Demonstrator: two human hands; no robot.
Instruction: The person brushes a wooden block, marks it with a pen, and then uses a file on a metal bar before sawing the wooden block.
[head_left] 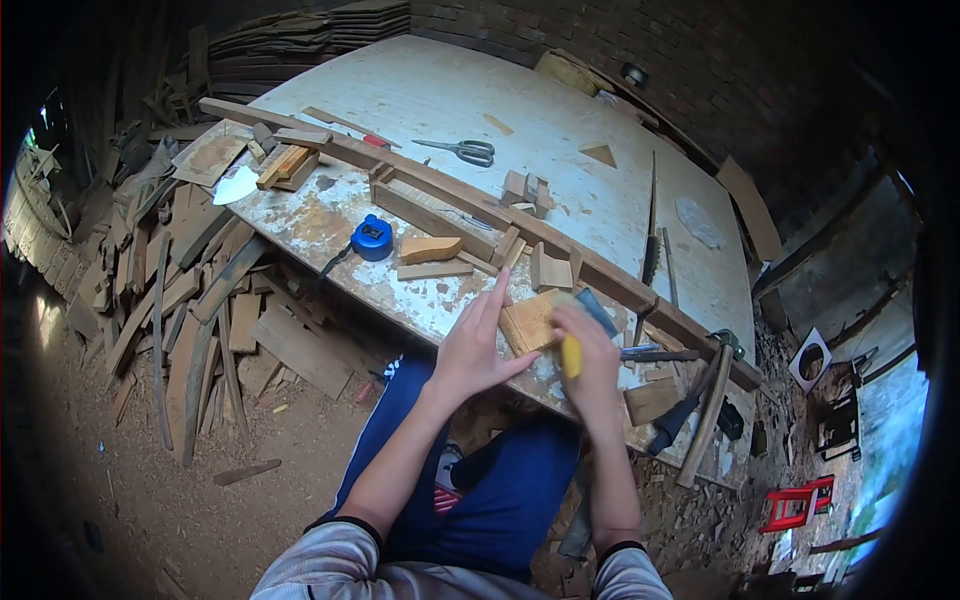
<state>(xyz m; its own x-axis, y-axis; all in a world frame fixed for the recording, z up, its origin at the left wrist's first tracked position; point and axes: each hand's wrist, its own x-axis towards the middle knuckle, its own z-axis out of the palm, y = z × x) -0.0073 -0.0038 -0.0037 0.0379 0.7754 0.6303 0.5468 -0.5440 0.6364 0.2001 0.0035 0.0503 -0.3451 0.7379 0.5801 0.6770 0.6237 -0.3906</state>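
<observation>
Plainly, from the head view, the wooden block (528,322) lay between my two hands on the near side of the workbench (418,312). My left hand (474,347) stood open at the block's left edge, thumb and forefinger spread well apart: the forefinger pointed away from me towards the long wooden rail (610,283), the thumb reached along the block's near end, and the block sat in the fork between them, braced rather than closed in a fist.

My right hand (590,345) was curled tight around a yellow thing (571,356), blurred enough that I could not tell what tool it was. That hand came in over the block's right side and hid it, so I could not be sure which way its long axis ran; the visible left edge slanted away from me, up and leftward. Neither hand was clearly nearer, since both met the block, one from each side.

Just past my right knuckles showed something blue-grey (598,312), and beyond the block, close to the rail, stood a curved wooden piece (551,270).
</observation>
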